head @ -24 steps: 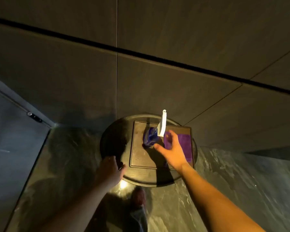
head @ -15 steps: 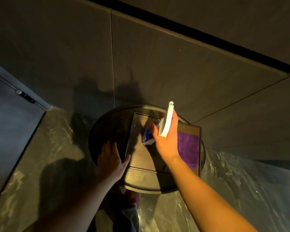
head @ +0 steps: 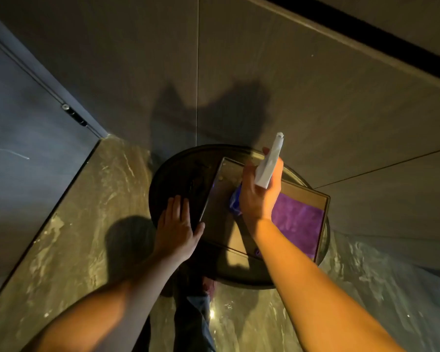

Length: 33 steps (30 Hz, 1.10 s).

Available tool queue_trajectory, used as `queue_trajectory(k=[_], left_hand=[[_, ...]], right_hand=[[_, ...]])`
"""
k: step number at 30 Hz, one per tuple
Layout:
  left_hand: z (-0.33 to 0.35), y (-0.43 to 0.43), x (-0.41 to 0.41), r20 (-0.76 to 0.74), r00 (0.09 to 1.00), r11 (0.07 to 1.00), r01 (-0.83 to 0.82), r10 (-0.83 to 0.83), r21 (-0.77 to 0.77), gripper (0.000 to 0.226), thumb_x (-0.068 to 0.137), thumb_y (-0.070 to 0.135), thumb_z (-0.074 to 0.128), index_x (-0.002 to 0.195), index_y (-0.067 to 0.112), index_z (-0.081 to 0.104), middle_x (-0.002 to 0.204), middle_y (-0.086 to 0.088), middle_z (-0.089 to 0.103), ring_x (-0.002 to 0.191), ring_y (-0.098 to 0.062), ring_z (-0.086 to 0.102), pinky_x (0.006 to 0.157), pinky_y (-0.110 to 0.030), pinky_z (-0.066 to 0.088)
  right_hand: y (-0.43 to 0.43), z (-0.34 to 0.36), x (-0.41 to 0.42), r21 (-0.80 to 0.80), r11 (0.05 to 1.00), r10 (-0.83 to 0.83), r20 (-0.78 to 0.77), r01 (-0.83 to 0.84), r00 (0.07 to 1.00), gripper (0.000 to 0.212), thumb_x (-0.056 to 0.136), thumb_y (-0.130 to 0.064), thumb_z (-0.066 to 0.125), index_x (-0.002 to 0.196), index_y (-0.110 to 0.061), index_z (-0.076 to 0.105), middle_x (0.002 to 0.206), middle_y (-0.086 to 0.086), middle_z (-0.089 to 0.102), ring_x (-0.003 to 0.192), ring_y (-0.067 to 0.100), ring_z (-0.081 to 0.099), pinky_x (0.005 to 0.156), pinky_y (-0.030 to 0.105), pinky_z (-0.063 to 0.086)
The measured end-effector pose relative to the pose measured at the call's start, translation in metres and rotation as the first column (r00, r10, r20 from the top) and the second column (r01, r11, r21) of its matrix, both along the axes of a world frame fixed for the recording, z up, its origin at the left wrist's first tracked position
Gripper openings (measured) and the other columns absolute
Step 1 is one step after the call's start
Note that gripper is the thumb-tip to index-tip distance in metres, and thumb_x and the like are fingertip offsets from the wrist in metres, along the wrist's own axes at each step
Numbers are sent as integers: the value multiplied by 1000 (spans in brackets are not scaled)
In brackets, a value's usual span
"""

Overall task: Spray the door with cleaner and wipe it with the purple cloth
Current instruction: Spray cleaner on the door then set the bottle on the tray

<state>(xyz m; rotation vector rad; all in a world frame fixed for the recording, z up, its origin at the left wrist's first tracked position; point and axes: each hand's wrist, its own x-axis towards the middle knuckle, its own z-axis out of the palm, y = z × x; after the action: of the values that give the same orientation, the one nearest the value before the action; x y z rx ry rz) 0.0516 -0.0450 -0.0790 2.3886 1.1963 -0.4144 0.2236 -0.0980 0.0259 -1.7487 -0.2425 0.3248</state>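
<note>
From my head camera, my right hand (head: 261, 193) wraps the light, rigid spray bottle (head: 268, 163) by its neck above the tray (head: 323, 199) where the soft, limp purple cloth (head: 297, 224) lies, my left hand (head: 177, 229) spread flat on the round surface (head: 173, 174).

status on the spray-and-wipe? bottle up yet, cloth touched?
Done: the right hand has gripped the spray bottle, nozzle up, above the tray. In hand: bottle only; the left hand lies flat on the round table. Left: spraying the door and wiping it; the purple cloth lies untouched on the tray.
</note>
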Motion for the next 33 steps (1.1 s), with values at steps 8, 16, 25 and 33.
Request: queue_trajectory(k=[8, 16, 25, 33], left_hand=[[124, 45, -3, 2, 993, 990, -122, 122, -68, 70, 99, 57, 37, 155, 14, 31, 158, -13, 37, 142, -29, 41, 112, -43, 39], [266, 106, -112, 219, 917, 913, -371, 332, 169, 63, 91, 68, 26, 122, 23, 58, 108, -5, 71, 90, -18, 69, 78, -38, 60], [424, 185, -259, 423, 792, 670, -604, 441, 432, 57, 87, 46, 32, 107, 9, 70, 102, -16, 71, 93, -39, 68, 80, -46, 56], [557, 250, -399, 507, 755, 393, -652, 416, 649, 51, 88, 45, 34, 101, 9, 68, 97, -15, 67, 90, -39, 66, 74, -46, 56]], right_hand=[[16, 99, -24, -319, 904, 295, -14, -284, 955, 40, 88, -19, 67, 126, -28, 57, 85, -9, 61, 76, 11, 62, 72, 34, 55], [104, 249, -100, -337, 706, 661, -1, -622, 751, 34, 94, -21, 64, 126, -23, 54, 101, -3, 61, 92, 19, 63, 83, 33, 53], [209, 383, -232, -113, 617, 782, 199, -779, 591, 26, 82, -6, 64, 104, -20, 61, 85, 13, 67, 67, 20, 59, 67, 38, 52], [285, 495, -364, 2, 446, 845, 329, -895, 422, 33, 85, -5, 58, 105, -30, 60, 84, 26, 67, 62, 27, 61, 60, 45, 56]])
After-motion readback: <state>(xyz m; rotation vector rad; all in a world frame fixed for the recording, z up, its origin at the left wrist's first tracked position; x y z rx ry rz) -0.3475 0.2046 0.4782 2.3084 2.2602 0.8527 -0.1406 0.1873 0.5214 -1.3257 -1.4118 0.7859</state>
